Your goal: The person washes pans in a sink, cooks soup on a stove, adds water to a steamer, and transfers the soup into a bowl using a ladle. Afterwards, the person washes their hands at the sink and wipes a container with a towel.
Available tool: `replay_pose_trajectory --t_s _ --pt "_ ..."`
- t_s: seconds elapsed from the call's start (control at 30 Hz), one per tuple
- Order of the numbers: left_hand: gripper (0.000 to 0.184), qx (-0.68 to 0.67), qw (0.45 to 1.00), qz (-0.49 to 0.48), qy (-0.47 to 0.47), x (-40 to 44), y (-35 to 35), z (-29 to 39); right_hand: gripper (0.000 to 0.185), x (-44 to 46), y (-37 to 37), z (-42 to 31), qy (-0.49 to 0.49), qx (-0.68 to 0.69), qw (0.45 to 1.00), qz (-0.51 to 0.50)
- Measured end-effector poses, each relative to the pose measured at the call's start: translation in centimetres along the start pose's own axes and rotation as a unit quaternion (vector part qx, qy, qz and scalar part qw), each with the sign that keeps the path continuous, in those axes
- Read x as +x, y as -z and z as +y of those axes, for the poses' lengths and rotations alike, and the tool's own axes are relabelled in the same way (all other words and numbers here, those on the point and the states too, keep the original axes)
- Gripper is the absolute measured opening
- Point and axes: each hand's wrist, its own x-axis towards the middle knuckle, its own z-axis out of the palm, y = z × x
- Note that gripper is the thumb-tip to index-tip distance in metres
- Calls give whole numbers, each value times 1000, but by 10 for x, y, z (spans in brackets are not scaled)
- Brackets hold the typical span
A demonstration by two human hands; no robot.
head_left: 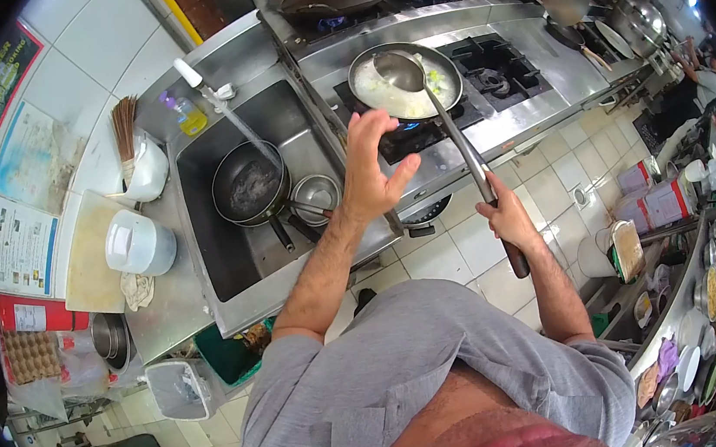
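With our right hand (510,218) we clasp the ladle (457,136) by its handle (515,260), likely the surest hold; it looks stiff, probably bowl-heavy; our left hand (367,172) hovers empty, spread

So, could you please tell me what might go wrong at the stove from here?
The open left hand appears near the flame under the pan, so it might get burned. The right hand holds the ladle, its bowl at the pan; a quick stir could splash the white contents.
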Motion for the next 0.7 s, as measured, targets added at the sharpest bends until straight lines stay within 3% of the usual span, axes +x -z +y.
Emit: replay_pose_trajectory --t_s 0.03,0.1,0.17,0.23,0.33,0.37,0.43,0.47,0.57,0.63,0.7 --pt "67 -25 1000 -8 16 8 -5 -5 64 -7 1 1 21 -61 998 26" --pt "68 -18 999 -26 8 28 -15 -18 62 -22 9 -9 11 2 1000 18" --pt "71 1 998 -70 -2 45 -21 -25 61 -37 17 -17 -34 194 980 4" --pt "71 33 993 -112 -4 63 -27 -27 60 -53 26 -24 -35 237 971 -5" --pt "74 132 961 -242 3 72 -47 -36 59 -75 34 -29 -42 360 931 -32" --pt "74 134 961 -242 4 73 -52 -40 59 -80 36 -30 -41 360 931 -34" --pt "71 216 915 -339 19 72 -61 -48 57 -89 38 -31 -48 405 912 -42" --pt "69 238 923 -302 -24 64 -68 -60 56 -93 39 -29 -43 427 902 -48" --pt "69 301 894 -327 -54 62 -69 -61 55 -99 40 -24 -20 434 898 -67" --pt "69 302 888 -345 -30 64 -64 -54 55 -98 40 -23 -27 433 898 -71" --pt "71 219 912 -344 49 66 -54 -45 56 -92 39 -21 -33 429 899 -80"
